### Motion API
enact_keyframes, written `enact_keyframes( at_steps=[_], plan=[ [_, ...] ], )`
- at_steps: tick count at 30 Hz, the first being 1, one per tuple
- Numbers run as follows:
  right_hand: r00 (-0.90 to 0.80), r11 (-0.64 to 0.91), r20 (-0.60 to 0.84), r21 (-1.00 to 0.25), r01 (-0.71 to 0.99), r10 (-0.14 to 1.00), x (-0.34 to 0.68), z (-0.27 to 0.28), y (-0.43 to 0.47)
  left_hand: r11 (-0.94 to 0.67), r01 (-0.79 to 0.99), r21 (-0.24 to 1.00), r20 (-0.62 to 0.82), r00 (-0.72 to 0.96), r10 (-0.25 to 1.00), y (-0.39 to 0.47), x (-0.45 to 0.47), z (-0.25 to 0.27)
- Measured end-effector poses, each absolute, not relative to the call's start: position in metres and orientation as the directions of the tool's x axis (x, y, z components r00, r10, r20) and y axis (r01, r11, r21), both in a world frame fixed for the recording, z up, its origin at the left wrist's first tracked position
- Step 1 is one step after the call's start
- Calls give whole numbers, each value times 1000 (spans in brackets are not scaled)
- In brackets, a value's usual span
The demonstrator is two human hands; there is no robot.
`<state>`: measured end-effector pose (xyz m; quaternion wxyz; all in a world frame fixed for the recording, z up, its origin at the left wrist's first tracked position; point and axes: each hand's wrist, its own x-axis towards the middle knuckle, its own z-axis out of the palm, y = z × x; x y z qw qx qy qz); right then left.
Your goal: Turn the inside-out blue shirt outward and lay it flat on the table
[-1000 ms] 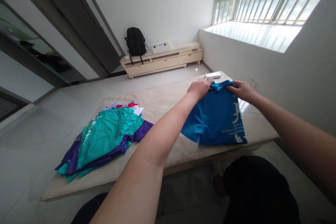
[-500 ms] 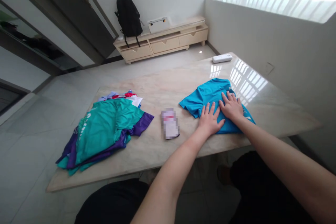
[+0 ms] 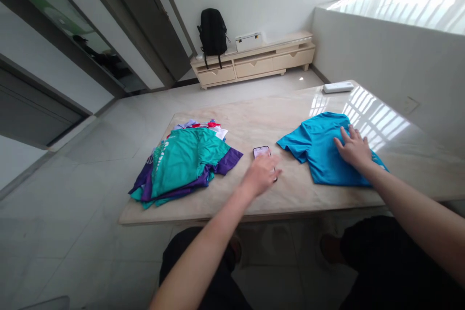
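Observation:
A blue T-shirt [image 3: 321,150], folded over, lies on the right half of the marble-topped table [image 3: 232,203]. My right hand [image 3: 356,149] rests on it, fingers spread and nothing gripped. Left of the shirt, my left hand [image 3: 261,174] is over a phone [image 3: 260,151] and hides most of it. The fingers of that hand are apart but blurred; whether they touch the phone I cannot tell. A pile of shirts, with a green and purple shirt [image 3: 181,160] on top, sits at the table's left end.
A white oblong object [image 3: 337,87] lies near the table's far right corner. Beyond the table stands a low wooden cabinet [image 3: 254,66] bearing a black backpack [image 3: 212,34] and a white case [image 3: 249,41]. A wall [image 3: 381,58] runs along the right side.
My left hand has left the blue T-shirt and moved left over the phone. My right hand stays on the shirt. The whole view has shifted, so things appear further right.

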<state>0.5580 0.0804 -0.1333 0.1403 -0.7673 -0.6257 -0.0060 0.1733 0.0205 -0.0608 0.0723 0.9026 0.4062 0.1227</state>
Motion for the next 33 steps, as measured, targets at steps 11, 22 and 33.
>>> enact_keyframes(
  at_steps=[11,22,33],
  plan=[
    [192,-182,97,-100,978,977,543,-162,84,459,882,107,-25,-459,888,42,-100,-84],
    [150,-140,71,-131,981,986,578,-164,114,418,906,67,-55,-415,908,44,-92,-83],
    [144,-135,69,-119,984,987,630,-165,138,402,914,55,-8,-403,915,47,-99,-91]
  ],
)
